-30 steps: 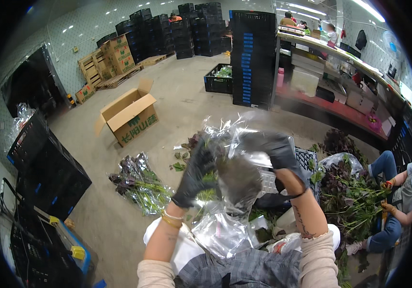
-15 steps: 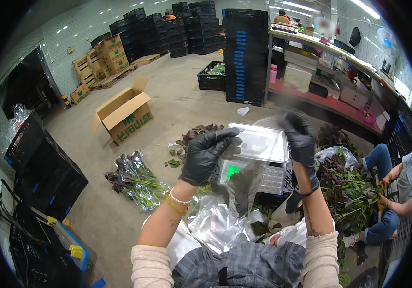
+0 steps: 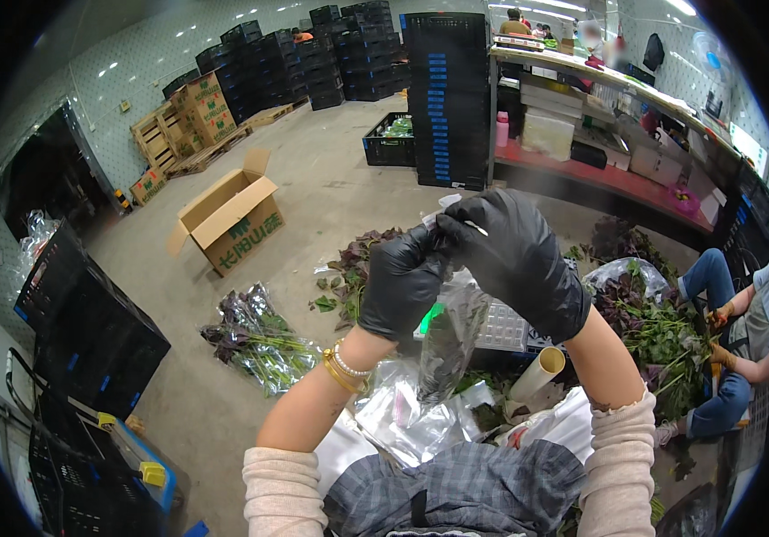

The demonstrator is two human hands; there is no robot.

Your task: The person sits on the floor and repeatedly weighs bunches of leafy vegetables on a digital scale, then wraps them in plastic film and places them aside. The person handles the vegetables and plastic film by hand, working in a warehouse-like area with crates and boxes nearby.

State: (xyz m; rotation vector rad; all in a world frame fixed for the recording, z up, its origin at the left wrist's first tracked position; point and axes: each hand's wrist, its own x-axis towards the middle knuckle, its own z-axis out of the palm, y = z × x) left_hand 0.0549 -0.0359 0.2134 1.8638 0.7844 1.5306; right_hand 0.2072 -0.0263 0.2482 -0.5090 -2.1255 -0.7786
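Note:
My black-gloved left hand and right hand meet with fingers pinched at the top of a clear plastic bag, which dangles between my forearms; its contents, if any, are unclear. Behind it sits a scale with a green display, mostly hidden by the bag and gloves. A pile of flat clear bags lies in front of me, beside a pale tube. Bagged leafy stems lie on the floor at left, and loose purple-green leaves are behind my left hand.
An open cardboard box stands ahead. Black crate stacks are at left and back. A co-worker sits at right handling leafy stems. A shelving bench holds bins; pallets and boxes line the wall.
Half a second ago my hands were apart over the scale; my right hand has since moved left, and both now meet at the bag's top, covering much of the scale's tray.

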